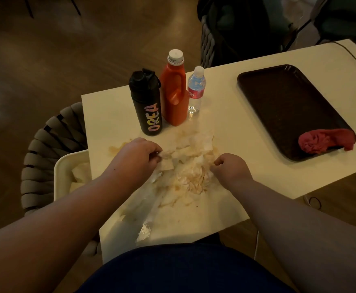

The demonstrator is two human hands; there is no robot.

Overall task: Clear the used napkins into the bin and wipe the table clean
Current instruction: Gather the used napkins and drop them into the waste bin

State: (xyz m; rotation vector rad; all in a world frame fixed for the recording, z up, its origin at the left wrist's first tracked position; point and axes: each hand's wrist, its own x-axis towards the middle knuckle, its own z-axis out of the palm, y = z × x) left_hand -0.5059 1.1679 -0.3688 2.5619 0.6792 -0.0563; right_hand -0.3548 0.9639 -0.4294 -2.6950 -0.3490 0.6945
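Pinching the soiled napkins [185, 166] from both sides, two bare hands work at the middle of a pale table [225, 115]. The left hand [140, 154] has its fingers [158, 154] closed on a white fold at the heap's left edge; the right hand [229, 166] is curled into a loose fist, its fingers [217, 162] nipping the crumpled, brown-stained part on the right.

The napkins look light, limp and damp, so they would likely tear or shed bits if pulled by one corner; gathering the whole heap inward and scooping it from underneath seems the safer hold. How many napkins make up the heap cannot be counted; they lie as one tangled mass, with a loose white scrap [144, 230] near the table's near edge. Brown smears [115, 148] stain the table around it.

One cream bin [62, 172], with paper already inside, sits just beside the table's left edge. Beyond the heap stand three bottles: one black [146, 104], one orange [174, 92], one clear water bottle [196, 89]. One dark tray [282, 102] to the right holds one red cloth [327, 139].
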